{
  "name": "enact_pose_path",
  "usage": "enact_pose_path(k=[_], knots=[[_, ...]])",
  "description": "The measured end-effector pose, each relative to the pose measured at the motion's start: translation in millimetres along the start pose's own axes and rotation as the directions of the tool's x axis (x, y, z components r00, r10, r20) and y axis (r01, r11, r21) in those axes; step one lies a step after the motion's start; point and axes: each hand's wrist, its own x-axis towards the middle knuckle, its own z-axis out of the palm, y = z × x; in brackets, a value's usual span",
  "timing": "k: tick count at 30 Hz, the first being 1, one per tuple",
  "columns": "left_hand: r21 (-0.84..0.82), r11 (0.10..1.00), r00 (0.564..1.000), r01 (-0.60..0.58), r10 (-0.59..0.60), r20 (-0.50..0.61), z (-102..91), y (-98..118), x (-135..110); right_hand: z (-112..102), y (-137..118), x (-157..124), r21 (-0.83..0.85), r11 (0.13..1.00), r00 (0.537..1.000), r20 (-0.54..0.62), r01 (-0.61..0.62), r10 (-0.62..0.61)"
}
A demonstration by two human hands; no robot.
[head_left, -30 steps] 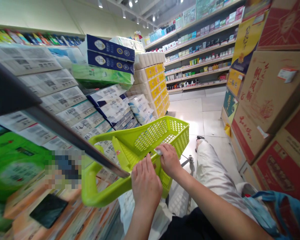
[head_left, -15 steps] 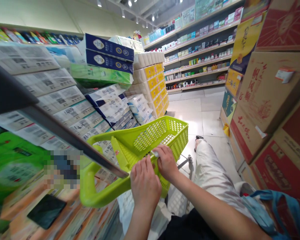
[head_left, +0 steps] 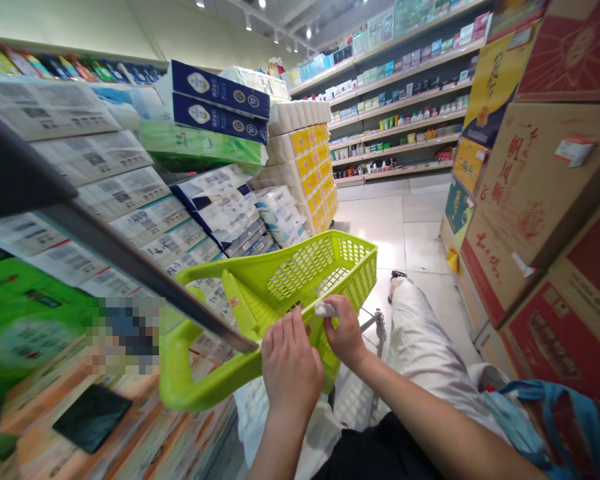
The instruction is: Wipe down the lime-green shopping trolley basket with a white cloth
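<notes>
A lime-green plastic shopping basket (head_left: pixel 350 263) tilts in front of me, its curved handle (head_left: pixel 180 393) toward the lower left. My left hand (head_left: pixel 290 363) lies on the near rim of the basket, fingers together and bent over the edge. My right hand (head_left: pixel 345 333) is just to its right, fingers pinched on a small white crumpled thing (head_left: pixel 325 309) at the basket's rim. What that white thing is I cannot make out.
Stacked tissue and paper packs (head_left: pixel 220 200) fill the left. Cardboard cartons (head_left: pixel 535 193) wall the right. My leg in light trousers (head_left: pixel 420 340) stretches along the tiled aisle (head_left: pixel 405 227). A blue bag strap (head_left: pixel 555 407) lies lower right. Shelves (head_left: pixel 395 100) stand at the far end.
My right hand has shifted slightly right and down along the rim with the white thing pinched in it. The left hand and the basket have hardly moved.
</notes>
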Motion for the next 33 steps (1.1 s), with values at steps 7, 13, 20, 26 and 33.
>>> enact_pose_path(k=[7, 13, 20, 26, 33], knots=[[0.005, 1.0, 1.0, -0.019, 0.019, 0.015, -1.9, -1.0, -1.0, -2.5, -0.2, 0.6, 0.002, 0.98, 0.97, 0.144, 0.199, -0.197], [-0.003, 1.0, 1.0, -0.015, 0.015, -0.001, -0.9, -1.2, -1.5, -16.2, 36.4, 15.7, -0.214, 0.972, 0.994, -0.064, -0.095, 0.083], [-0.021, 1.0, 1.0, -0.017, 0.018, 0.007, -1.2, -1.4, -0.1, 7.6, -23.4, -3.9, 0.024, 0.992, 0.987, 0.1, 0.122, -0.124], [-0.006, 1.0, 1.0, -0.03, 0.03, 0.001, -0.1, -2.4, -1.3, -4.5, 9.3, 4.8, -0.018, 0.986, 0.98, 0.115, 0.163, -0.16], [-0.014, 1.0, 1.0, -0.022, 0.022, -0.011, 2.1, -2.2, -1.6, -3.9, 15.1, 4.9, -0.077, 0.996, 0.999, -0.024, -0.039, 0.037]])
